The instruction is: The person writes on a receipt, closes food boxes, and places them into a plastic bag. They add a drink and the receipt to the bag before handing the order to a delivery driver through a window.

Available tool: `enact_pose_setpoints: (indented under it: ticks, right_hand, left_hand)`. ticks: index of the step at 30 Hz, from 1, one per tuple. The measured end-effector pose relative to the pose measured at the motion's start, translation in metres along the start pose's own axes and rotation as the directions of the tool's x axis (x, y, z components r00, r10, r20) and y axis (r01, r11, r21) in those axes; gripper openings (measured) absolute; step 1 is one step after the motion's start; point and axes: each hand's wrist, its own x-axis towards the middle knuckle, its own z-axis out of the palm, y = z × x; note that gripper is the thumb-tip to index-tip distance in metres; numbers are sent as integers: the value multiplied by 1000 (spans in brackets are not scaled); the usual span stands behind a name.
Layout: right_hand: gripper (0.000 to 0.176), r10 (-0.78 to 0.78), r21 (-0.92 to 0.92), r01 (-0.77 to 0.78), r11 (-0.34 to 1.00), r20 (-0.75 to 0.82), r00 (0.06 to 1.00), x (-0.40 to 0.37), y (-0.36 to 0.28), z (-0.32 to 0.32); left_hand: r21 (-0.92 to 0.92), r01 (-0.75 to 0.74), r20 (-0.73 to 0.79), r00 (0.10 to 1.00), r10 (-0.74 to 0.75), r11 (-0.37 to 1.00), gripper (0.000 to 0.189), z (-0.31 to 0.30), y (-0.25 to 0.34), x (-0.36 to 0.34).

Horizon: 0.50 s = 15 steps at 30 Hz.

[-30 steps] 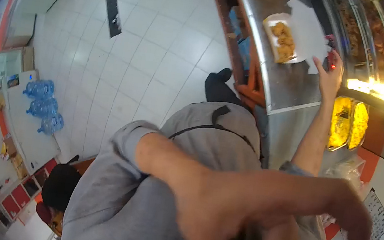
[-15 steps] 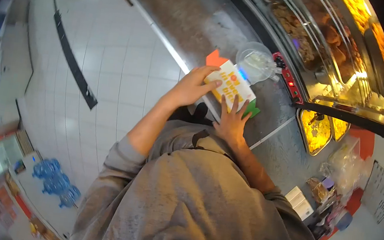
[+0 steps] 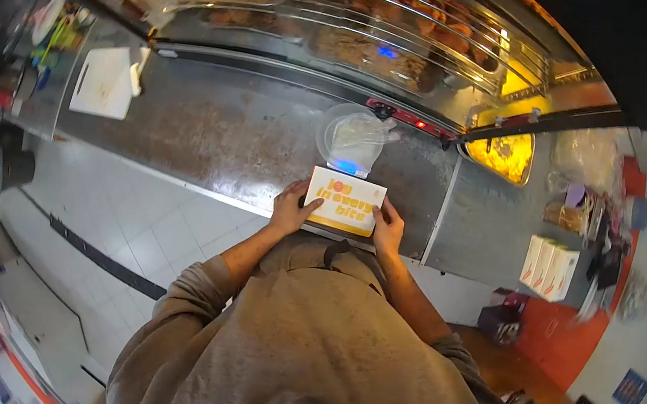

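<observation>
Box [image 3: 344, 202] sits on the worktop [image 3: 209, 132], left hand [image 3: 289, 210] and right hand [image 3: 388, 229] gripping its sides; even pressure should keep it square

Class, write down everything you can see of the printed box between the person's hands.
The box is a flat, closed rectangular carton, seemingly cardboard. It is white on top, with a yellow band along its near edge and orange-yellow lettering. It lies flat on the steel counter near its front edge, just in front of a clear lidded container. The left hand grips its left end, fingers on top; the right hand holds its right end.
</observation>
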Motion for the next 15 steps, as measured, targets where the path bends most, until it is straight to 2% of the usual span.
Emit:
enact_pose_setpoints:
  ticks: [1,3,4,5,7,8,9,11,12,13,15]
  right_hand:
    - [43,24,21,-24,999,2,1000,-1,-6,1]
    - [42,48,55,-47,997,-22,999,-3,-25,1]
    - [41,135,-25,-135,991,23,991,-5,-37,-2]
    - [41,226,-105,-219,970,60,972,-6,-45,-3]
    - [41,206,-98,-202,975,32,978,-9,-47,-2]
    - [41,189,-106,-185,977,28,982,-11,-49,-1]
    - [41,169,-120,-165,979,29,985,-10,-51,-2]
    - [42,162,-169,-161,972,-4,987,-6,-45,-6]
    - [41,155,-175,-154,972,-9,988,-6,-43,-7]
    - [40,148,-180,-147,973,-11,989,-6,-41,-5]
    - [41,117,-139,-118,983,-12,993,-11,-47,-2]
  left_hand:
    - [6,-18,28,999,18,1000,53,-10,-1,1]
    - [-185,-19,51,998,29,982,48,-27,-1,-1]
    - [-279,-5,35,999,15,960,44,-32,1,-1]
    - [-272,-12,65,997,31,962,44,-41,10,1]
    - [-361,312,245,941,-233,879,43,-57,29,4]
    - [-454,250,193,965,-179,855,41,-55,31,6]
    - [-451,252,219,961,-168,856,41,-54,34,8]
    - [-517,324,272,940,-207,792,42,-58,41,12]
    - [-442,253,214,961,-172,861,45,-50,26,12]
    - [-437,254,223,960,-169,863,45,-48,21,11]
    - [-443,327,321,927,-193,835,48,-46,15,9]
